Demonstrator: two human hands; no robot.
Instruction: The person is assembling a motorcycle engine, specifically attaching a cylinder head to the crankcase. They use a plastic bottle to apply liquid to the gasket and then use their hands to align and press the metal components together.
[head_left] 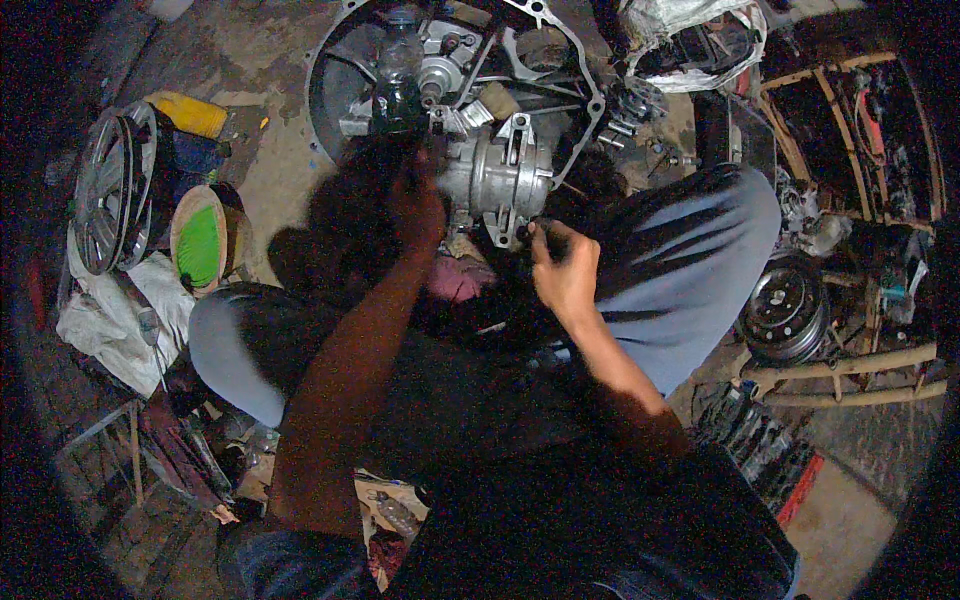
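Note:
A silver, ribbed cylindrical housing (497,175) with bolt lugs, alternator-like in shape, is in front of me at the near edge of a large round metal casing (318,100). At the housing's left end is my left hand (424,205), in deep shadow; its fingers cannot be made out. My right hand (567,262) is closed in a pinch at the lower right lug (503,235). Whatever lies between those fingertips is too small and dark to name. Under the housing, a pink cloth (460,278) shows between my legs.
Left of me are a spoked wheel (100,200), a round container with a green inside (200,245) and a pale sack (125,320). To the right lie a black wheel rim (785,310) and a wooden frame (845,370). Loose metal parts (635,110) are beyond my right knee.

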